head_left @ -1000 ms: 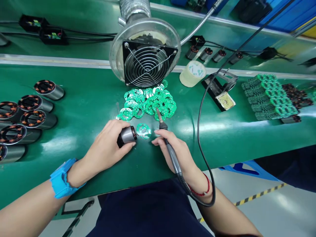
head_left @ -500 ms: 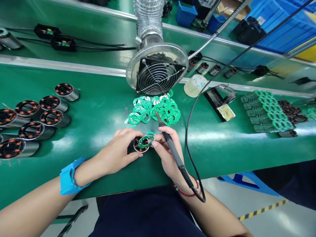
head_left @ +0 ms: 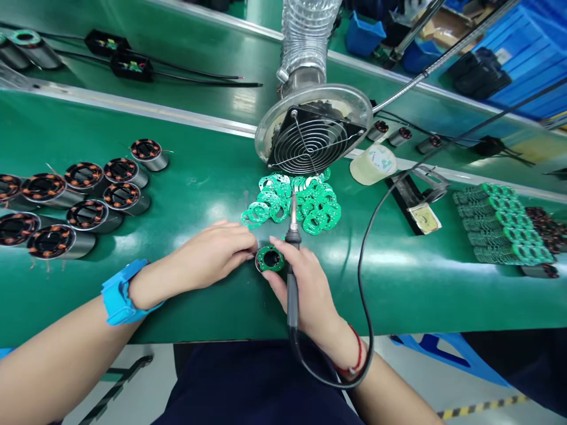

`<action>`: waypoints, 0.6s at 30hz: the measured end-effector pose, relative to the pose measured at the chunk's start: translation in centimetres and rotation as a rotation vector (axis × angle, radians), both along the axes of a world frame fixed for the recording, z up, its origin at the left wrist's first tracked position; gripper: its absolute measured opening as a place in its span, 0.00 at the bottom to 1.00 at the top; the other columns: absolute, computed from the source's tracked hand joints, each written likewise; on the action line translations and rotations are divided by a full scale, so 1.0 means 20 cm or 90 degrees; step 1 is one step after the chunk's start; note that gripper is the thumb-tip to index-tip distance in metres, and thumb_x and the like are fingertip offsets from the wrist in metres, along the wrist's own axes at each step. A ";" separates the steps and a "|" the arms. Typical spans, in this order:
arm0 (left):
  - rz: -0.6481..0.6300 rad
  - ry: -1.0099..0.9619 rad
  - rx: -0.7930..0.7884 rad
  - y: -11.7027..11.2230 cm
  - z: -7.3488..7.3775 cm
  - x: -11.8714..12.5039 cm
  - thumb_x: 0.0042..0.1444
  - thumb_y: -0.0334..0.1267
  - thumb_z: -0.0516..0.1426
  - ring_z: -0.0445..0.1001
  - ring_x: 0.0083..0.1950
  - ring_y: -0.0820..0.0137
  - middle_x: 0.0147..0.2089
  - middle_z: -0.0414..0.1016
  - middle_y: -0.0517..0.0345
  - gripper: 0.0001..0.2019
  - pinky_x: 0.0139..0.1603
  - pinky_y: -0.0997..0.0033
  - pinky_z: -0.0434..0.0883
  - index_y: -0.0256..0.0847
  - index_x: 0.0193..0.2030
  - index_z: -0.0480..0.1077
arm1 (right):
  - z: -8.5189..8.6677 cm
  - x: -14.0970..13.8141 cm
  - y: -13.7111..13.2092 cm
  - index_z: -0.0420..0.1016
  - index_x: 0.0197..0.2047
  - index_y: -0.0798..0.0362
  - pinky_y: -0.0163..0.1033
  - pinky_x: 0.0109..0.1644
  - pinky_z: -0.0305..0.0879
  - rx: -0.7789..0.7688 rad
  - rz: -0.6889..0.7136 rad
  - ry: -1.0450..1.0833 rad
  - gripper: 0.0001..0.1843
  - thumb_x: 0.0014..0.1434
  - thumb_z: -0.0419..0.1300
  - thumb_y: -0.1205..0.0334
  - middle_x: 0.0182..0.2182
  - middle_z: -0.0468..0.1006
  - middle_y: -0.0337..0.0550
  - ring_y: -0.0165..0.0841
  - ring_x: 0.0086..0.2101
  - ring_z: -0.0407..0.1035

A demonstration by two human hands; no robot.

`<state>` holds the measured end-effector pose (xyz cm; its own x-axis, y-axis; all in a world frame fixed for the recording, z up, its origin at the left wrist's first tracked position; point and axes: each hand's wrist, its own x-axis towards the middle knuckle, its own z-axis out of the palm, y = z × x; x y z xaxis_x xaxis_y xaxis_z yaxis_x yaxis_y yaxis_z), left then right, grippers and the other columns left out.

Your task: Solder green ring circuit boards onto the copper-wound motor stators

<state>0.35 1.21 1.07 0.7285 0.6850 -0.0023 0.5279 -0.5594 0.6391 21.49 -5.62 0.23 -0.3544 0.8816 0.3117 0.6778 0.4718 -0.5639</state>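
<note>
A green ring-shaped circuit board (head_left: 271, 258) lies on top of a motor stator (head_left: 260, 267), whose metal side shows only at the lower left. My right hand (head_left: 310, 289) spans the stator with thumb and forefinger on its edge. The same hand keeps a soldering iron (head_left: 292, 295) tucked against it, the metal tip pointing away from me. Close at the stator's left rim, my left hand (head_left: 219, 254) is closed in a pinch; what lies between its fingertips is too small to make out. Beyond both hands is a heap of loose ring boards (head_left: 305, 200).
Several stators (head_left: 91, 215) stand on the left. A fume extractor (head_left: 308, 139) hangs over the boards. To the right are a tape roll (head_left: 374, 164), a soldering iron stand (head_left: 411, 203) and stacked boards (head_left: 505, 227). The iron's cable (head_left: 362, 265) loops beside my right arm.
The ring board, earlier tilted in my right fingers, now sits flat on the stator. My right hand has moved round the stator, and the left has gone from gripping it to a pinch. The view shifted.
</note>
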 end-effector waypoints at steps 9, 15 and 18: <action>0.133 -0.185 -0.215 -0.02 0.01 0.06 0.62 0.37 0.53 0.71 0.33 0.70 0.32 0.74 0.61 0.08 0.34 0.71 0.68 0.42 0.34 0.71 | 0.02 0.06 0.08 0.59 0.65 0.47 0.51 0.50 0.73 -0.101 0.114 0.004 0.27 0.65 0.59 0.66 0.50 0.80 0.50 0.43 0.46 0.76; 0.214 -0.231 -0.407 -0.03 -0.01 0.11 0.55 0.42 0.56 0.69 0.32 0.70 0.29 0.73 0.60 0.08 0.33 0.70 0.68 0.41 0.32 0.71 | 0.02 0.05 0.08 0.55 0.68 0.46 0.55 0.59 0.67 -0.033 0.134 0.066 0.32 0.64 0.59 0.65 0.57 0.77 0.50 0.44 0.56 0.71; 0.253 -0.248 -0.482 -0.02 0.00 0.11 0.52 0.46 0.58 0.68 0.32 0.70 0.29 0.72 0.60 0.11 0.34 0.70 0.67 0.39 0.32 0.72 | 0.01 0.04 0.08 0.60 0.66 0.48 0.52 0.55 0.68 0.032 0.116 0.050 0.26 0.65 0.57 0.68 0.48 0.82 0.48 0.43 0.53 0.73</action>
